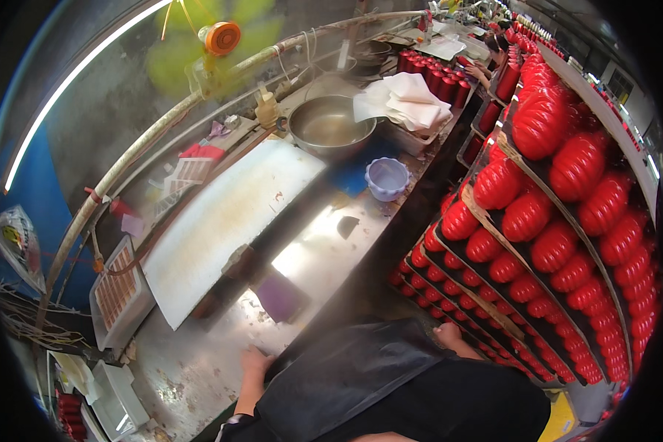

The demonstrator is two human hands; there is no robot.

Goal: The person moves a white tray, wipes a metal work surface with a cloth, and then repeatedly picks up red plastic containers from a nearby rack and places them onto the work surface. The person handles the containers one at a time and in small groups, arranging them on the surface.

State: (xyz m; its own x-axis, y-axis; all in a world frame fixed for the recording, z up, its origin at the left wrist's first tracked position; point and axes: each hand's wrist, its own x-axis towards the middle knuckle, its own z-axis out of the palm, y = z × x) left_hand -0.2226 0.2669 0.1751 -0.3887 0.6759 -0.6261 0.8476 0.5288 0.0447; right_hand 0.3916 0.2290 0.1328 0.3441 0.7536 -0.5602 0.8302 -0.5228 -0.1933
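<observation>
My left hand (256, 362) rests at the near edge of the metal worktop (199, 376). Its thumb stands apart from the other fingers, and I see nothing in it. A purple pad (279, 296) lies a little beyond, beside a dark block (238, 262). On the other side of my dark apron (346, 368), my right hand (447, 335) hangs near the rack with its fingers curled in. No object shows in that hand. Red, glossy, ribbed rounded pieces (530, 214) fill the rack in rows, close to my right hand.
A white board (236, 221) lies along the worktop. Farther back are a metal basin (331, 123), a lavender scalloped bowl (387, 179) and stacked white sheets (405, 99). Red cylinders (438, 79) stand behind. White trays (121, 295) are at left; another person (493, 55) sits far off.
</observation>
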